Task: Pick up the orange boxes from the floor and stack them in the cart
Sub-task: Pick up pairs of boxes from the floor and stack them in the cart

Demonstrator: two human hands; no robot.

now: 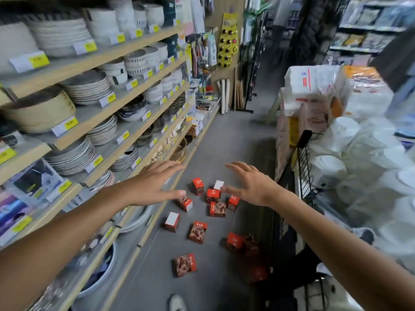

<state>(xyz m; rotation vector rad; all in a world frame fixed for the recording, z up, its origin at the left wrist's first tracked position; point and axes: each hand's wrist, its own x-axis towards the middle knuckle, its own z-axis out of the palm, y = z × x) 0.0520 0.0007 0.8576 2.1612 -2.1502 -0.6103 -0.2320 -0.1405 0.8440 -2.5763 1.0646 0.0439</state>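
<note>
Several small orange boxes (197, 232) lie scattered on the grey floor (226, 140) of a shop aisle, some upright, some on their sides. One box (184, 265) lies nearest me. My left hand (155, 184) reaches forward over the boxes, fingers spread, holding nothing. My right hand (250, 184) is stretched out beside it, also empty with fingers apart, above the far cluster of boxes (217, 208). The black wire cart (305, 171) stands at the right edge of the aisle, loaded with white bundles.
Wooden shelves (94, 115) stacked with plates and bowls run along the left. White wrapped goods (363, 167) and a tall wrapped pile (312, 95) fill the right. My shoe (177, 303) shows at the bottom. Round basins (134, 221) sit under the lowest shelf.
</note>
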